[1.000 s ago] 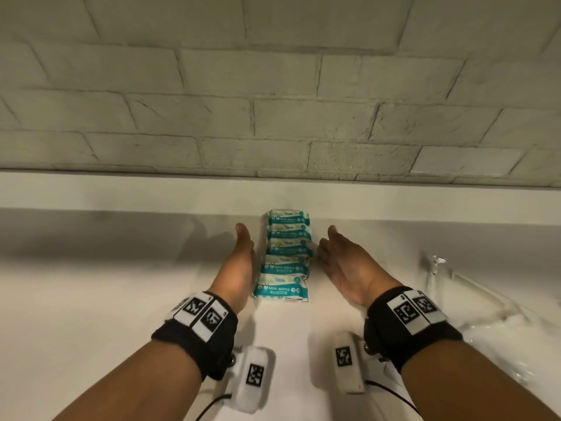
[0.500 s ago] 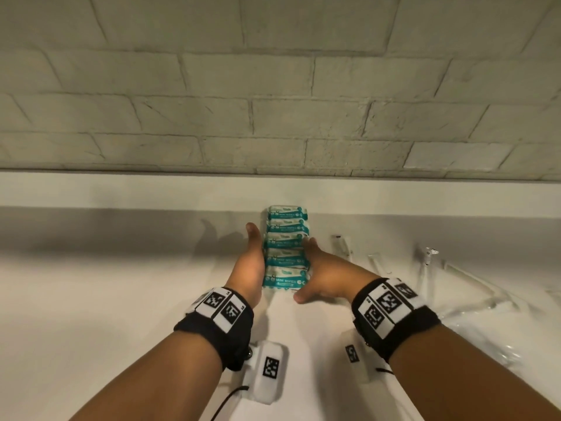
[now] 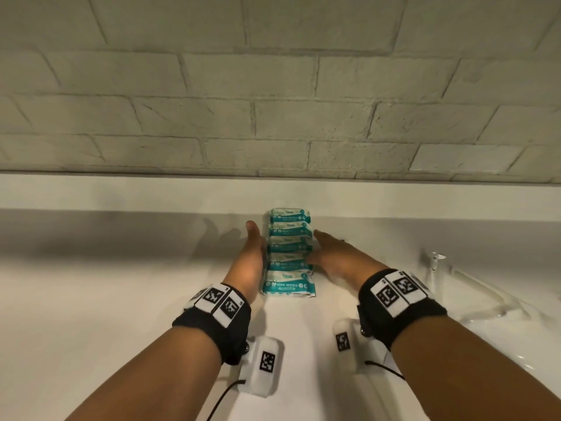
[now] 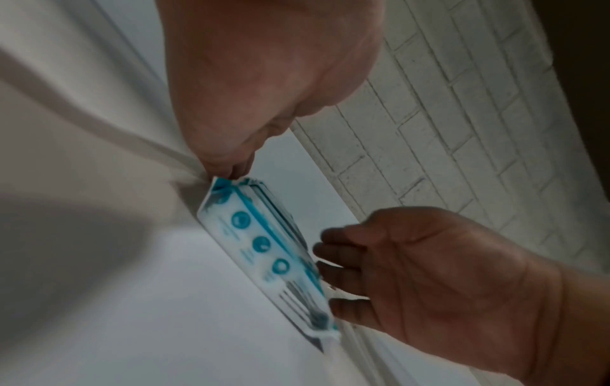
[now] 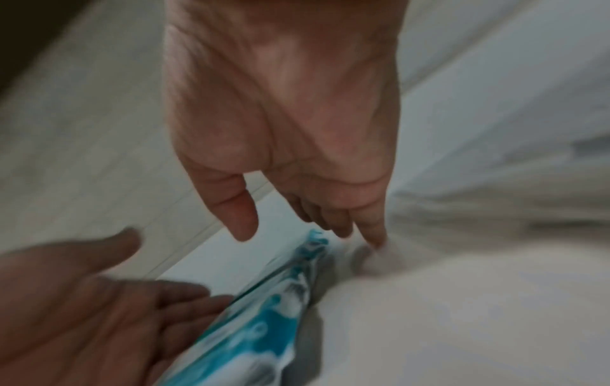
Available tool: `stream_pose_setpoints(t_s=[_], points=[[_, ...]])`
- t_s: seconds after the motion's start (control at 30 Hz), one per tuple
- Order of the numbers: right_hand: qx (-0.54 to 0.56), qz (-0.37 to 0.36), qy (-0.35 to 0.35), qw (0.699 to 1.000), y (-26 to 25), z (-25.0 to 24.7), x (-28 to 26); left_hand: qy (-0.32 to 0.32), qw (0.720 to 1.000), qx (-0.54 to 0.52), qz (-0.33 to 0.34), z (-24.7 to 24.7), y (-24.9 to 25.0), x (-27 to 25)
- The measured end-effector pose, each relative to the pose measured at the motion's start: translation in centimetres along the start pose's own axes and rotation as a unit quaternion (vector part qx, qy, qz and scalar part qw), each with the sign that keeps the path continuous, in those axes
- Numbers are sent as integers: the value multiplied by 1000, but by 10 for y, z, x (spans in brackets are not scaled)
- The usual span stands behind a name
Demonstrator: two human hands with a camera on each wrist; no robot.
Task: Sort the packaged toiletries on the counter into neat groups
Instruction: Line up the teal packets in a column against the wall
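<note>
Five mini wipes packs [image 3: 289,256] lay in one overlapping row on the white counter [image 3: 91,299], running from 6 toward 12 o'clock, far end at the counter's back lip. Nearest pack [image 3: 288,284] sat flat, label readable.

Left hand [image 3: 249,262] was at the row's 9 o'clock side, fingers straight, palm facing in, edge of hand down on the counter, touching the packs' left ends. Thumb pointed to 12. Nothing gripped.

Right hand [image 3: 337,259] was at the row's 3 o'clock side, fingers straight and slightly spread, fingertips against the packs' right ends. Also gripped nothing. The left wrist view showed the same: right hand [image 4: 445,282] flat-fingered on the pack edge, left hand [image 4: 264,78] on the opposite end of the mini wipes packs [image 4: 264,248].

Right wrist view was blurred; right hand [image 5: 280,117] fingers pointed down at the counter beside the mini wipes packs [image 5: 264,326], left hand [image 5: 82,300] palm visible opposite.

So the hands were apart, row sandwiched between them.

Clear plastic item [image 3: 437,259] was at 3 o'clock, well apart from the row; couldn't tell what it was. Grey brick wall [image 3: 273,101] at 12 o'clock.
</note>
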State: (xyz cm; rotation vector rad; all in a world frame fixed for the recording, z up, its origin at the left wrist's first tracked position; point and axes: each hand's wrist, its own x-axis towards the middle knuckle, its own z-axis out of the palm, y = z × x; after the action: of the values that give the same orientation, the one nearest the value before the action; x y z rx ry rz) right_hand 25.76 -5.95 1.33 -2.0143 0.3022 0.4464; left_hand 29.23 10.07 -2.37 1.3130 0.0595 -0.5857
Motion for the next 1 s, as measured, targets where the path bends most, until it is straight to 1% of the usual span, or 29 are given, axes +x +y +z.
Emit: stream_pose_setpoints(t_s=[0.03,0.07,0.17,0.3,0.43,0.5,0.6,0.63,0.7,0.77,0.9,1.0], points=[[34,9,10,999,-4,-2,0,3,1000,-1,-6,-1,2,3],[43,20,4,999,-5,-4,1,7,1000,1,-13,-1,4,5],[64,12,-45,997,-6,1,8,-4,1000,5,-31,2,6,11],[43,10,-55,998,0,5,20,-4,999,-5,-42,3,4,16],[18,23,-74,997,2,1,26,-11,999,12,-44,2,4,18],[22,37,-55,998,1,-4,27,-6,999,25,-42,1,4,19],[-31,47,47,997,-1,-16,29,26,998,38,-35,-1,9,21],[-26,41,64,997,0,-20,31,34,998,44,-33,-1,11,25],[13,32,55,998,0,-25,36,56,996,57,-29,1,17,31],[25,28,36,999,-4,-24,41,64,995,64,-33,2,22,38],[55,19,20,998,-7,-17,52,43,997,55,-39,5,24,47],[70,9,19,997,-5,-18,54,40,996,81,-22,4,24,42]])
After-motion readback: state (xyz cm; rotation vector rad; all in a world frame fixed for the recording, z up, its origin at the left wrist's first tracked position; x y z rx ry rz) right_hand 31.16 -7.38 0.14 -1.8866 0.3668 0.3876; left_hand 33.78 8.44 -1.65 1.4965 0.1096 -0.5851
